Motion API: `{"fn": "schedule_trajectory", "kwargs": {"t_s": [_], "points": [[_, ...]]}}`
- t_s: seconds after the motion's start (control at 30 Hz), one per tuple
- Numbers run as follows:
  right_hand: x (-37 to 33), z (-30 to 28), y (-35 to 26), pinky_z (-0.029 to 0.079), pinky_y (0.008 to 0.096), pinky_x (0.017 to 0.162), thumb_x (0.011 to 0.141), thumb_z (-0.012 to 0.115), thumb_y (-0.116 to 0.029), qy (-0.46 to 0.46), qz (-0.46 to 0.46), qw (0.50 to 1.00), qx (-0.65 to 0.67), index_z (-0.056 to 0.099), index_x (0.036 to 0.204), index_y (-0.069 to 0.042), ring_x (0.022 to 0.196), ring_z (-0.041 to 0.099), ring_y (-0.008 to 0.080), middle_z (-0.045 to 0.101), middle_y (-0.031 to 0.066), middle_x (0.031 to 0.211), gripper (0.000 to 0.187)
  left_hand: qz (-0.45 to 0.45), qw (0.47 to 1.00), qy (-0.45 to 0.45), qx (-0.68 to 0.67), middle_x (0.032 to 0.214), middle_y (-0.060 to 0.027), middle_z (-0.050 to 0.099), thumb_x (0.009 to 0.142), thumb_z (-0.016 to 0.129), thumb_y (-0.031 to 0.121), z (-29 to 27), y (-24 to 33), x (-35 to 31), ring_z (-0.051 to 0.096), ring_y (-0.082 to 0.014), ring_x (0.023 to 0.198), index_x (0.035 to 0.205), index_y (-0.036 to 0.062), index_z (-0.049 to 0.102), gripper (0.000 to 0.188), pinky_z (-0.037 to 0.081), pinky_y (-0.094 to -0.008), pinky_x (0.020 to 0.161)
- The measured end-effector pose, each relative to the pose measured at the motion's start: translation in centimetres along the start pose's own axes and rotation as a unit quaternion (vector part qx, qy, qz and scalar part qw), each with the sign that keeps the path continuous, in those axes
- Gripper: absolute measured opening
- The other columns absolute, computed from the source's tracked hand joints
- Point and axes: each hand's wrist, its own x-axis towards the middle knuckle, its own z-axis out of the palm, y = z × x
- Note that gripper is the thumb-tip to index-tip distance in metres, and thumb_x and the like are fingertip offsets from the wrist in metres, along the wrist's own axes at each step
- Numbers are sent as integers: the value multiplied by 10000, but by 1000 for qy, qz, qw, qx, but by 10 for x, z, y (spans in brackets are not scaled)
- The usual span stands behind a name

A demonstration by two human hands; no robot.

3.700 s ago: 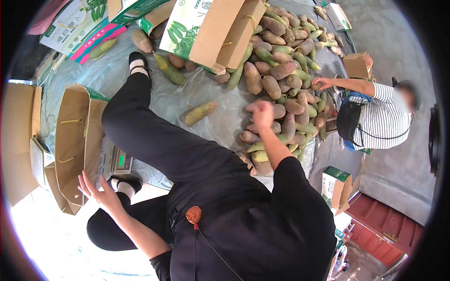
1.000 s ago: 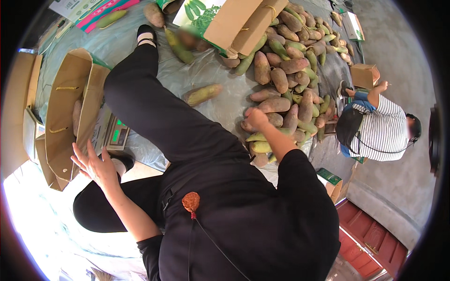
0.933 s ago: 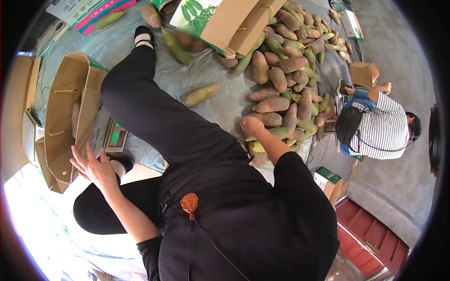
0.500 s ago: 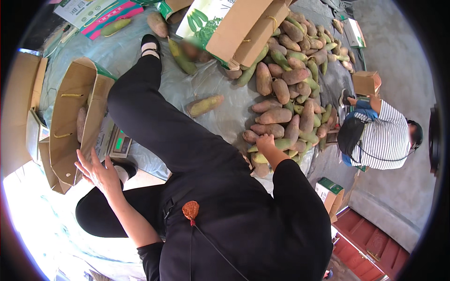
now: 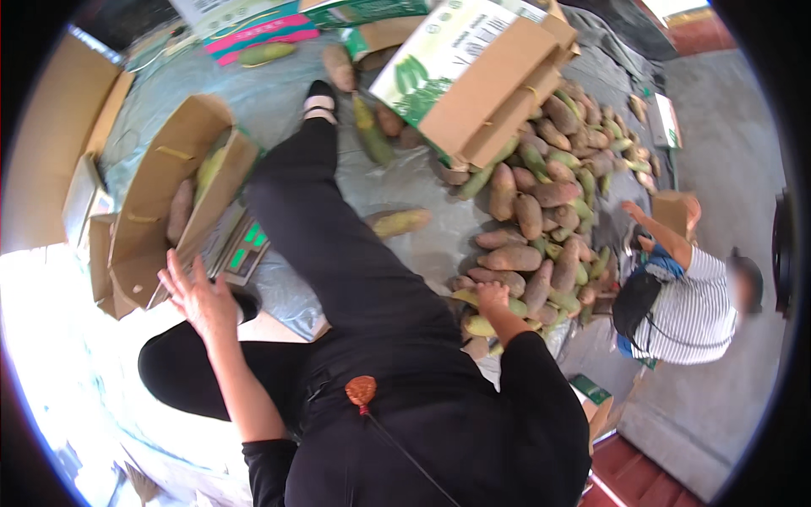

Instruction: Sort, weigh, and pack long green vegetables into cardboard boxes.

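Zero in left grip (image 5: 203,306), splayed by carton (image 5: 139,247); right grip (image 5: 492,298) curled over radishes (image 5: 512,258), hold unclear; tugging may roll others.

Veg pile (image 5: 530,215) heaped on plastic-covered floor (image 5: 422,190), R of ctr.; lone veg (image 5: 401,222) laid nr. ctr., green veg (image 5: 372,135) set upper ctr.

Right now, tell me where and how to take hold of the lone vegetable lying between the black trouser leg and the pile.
The lone vegetable is probably best gripped around its middle, from above and from the side of the pile. It lies lengthwise, long and rounded, on the plastic sheet; in view, its left end reaches the black trouser leg, while its right end is exposed.
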Motion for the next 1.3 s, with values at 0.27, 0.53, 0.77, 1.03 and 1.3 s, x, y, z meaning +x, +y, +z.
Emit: {"fn": "schedule_trajectory", "kwargs": {"t_s": [0.27,0.53,0.77,1.03,1.3], "points": [[12,-137,-11,441,469,858,714,746,-192,235,-76,954,167,510,1182,-128,1080,537,314,588,89,1098,528,-6,998,-8,-69,1554,-65,164,757,736,162,-1,-1,-4,126,-377,1432,1240,78,587,512,219,-629,1073],[-35,-394,-79,397,457,876,699,730,-110,529,-302,733,303,523,1222,-97,1049,537,349,597,113,1131,563,-9,994,-10,-107,1542,-82,188,752,742,142,-9,-5,-3,137,-399,1423,1214,64,594,491,211,-662,1061],[-112,-525,-190,418,423,850,676,758,-143,610,-499,538,300,566,1147,-104,1021,569,303,627,74,1077,510,-12,993,-2,-119,1538,-84,207,753,743,137,-10,-7,-3,146,-395,1422,1216,68,596,491,224,-648,1064],[-129,-522,-344,474,390,837,668,790,-134,397,-529,435,611,507,1157,-6,950,596,343,599,192,1019,579,-2,995,-6,-104,1545,-80,192,759,734,162,3,-11,-2,137,-395,1424,1230,91,595,496,234,-653,1052],[-78,-499,-269,460,382,896,723,735,-153,417,-478,552,541,573,1122,4,1017,589,313,618,180,1061,458,7,996,8,-93,1542,-65,214,767,719,122,4,-7,-2,150,-389,1425,1241,102,593,491,234,-653,1058]]}}
